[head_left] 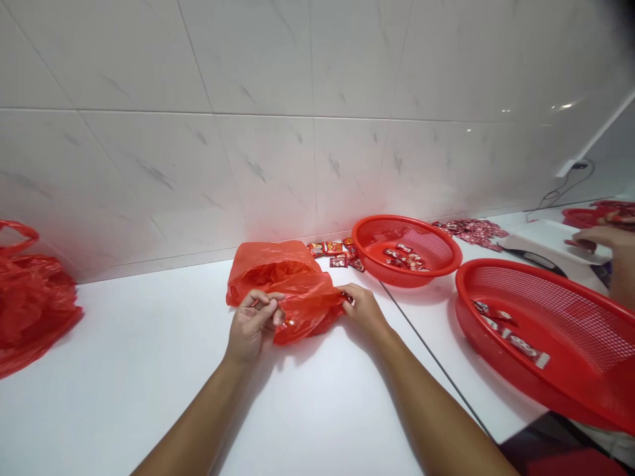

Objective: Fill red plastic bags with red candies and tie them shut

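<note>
A red plastic bag (285, 281) lies on the white counter (124, 370) near the tiled wall. My left hand (253, 324) pinches the bag's near left edge, fingers closed on the plastic. My right hand (362, 307) grips the bag's right edge, fingers closed. The bag bulges a little; its contents are hidden. Several small red candy packets (335, 252) lie loose on the counter just behind the bag.
A round red basket (436, 261) with several packets stands right of the bag. A larger red basket (570, 390) sits at the near right. Another red bag (30, 297) lies far left. Another person's hand (602, 238) rests by a white scale (546, 241); more packets (471, 230) are piled behind.
</note>
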The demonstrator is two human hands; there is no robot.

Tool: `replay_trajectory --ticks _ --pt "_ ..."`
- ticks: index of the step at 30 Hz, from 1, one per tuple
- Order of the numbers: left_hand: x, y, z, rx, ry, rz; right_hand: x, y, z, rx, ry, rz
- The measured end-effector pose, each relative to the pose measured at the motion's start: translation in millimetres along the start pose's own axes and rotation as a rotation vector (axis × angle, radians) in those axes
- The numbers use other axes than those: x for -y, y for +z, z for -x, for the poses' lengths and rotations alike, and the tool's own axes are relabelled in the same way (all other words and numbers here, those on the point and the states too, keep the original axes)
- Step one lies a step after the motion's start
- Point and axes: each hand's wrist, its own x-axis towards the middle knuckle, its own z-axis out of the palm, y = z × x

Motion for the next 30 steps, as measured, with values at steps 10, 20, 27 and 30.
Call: replay_trajectory --ticks 10,20,27,30 --pt "-1 -27.2 27 0.077 0.344 -1.213 15 -21 5 -0.513 -0.168 -0.015" --pt "15 -51.4 44 0.051 0.18 -1.433 73 -9 23 -0.089 -0.363 0.27" --pt "-65 -54.6 20 0.097 0.22 -1.165 76 -46 6 -0.265 -0.136 0.059" --pt "-113 -33.9 11 0.05 0.328 -1.098 98 -71 -15 -0.256 -0.03 0.082"
